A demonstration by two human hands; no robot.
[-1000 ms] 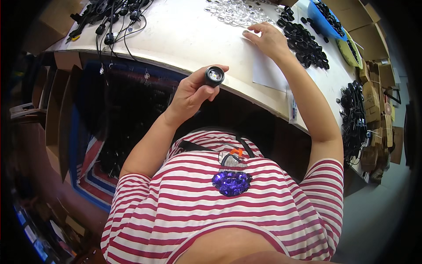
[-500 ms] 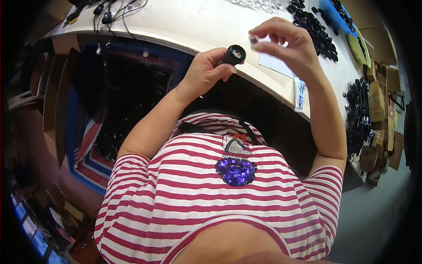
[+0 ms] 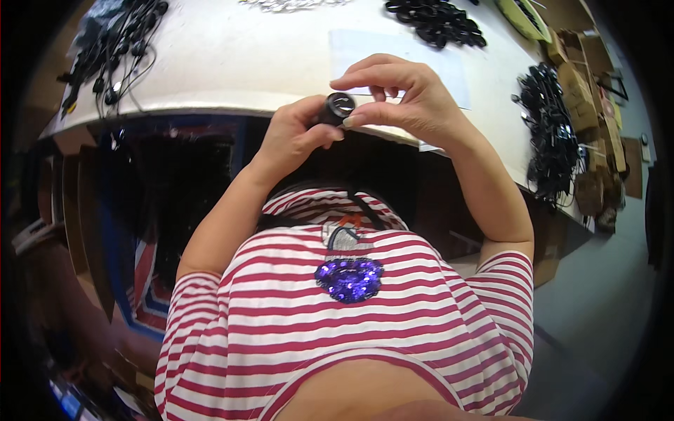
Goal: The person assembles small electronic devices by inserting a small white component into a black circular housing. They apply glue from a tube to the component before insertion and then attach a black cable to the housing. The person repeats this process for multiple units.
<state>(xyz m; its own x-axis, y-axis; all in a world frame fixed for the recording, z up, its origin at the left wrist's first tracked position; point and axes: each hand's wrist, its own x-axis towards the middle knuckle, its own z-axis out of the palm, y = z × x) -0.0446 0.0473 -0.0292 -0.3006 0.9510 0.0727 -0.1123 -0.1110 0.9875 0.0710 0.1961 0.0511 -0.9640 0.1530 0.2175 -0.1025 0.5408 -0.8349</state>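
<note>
Head view: small black cylindrical part (image 3: 335, 109) with shiny round face, clasped in left hand (image 3: 298, 137), right hand (image 3: 407, 98) fingertips pinching its rim, just before white table (image 3: 225, 63) edge.

On your white tabletop (image 3: 232, 63), black cables (image 3: 116, 49) bunch at its left edge and a pile of black parts (image 3: 435, 21) lies near its far edge. More black cables (image 3: 551, 130) heap along its right edge, beside cardboard boxes (image 3: 586, 105).

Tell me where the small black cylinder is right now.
In the head view, upper centre: the small black cylinder is gripped in the left hand, the right hand fingertips at its end, above the white table edge.
</note>
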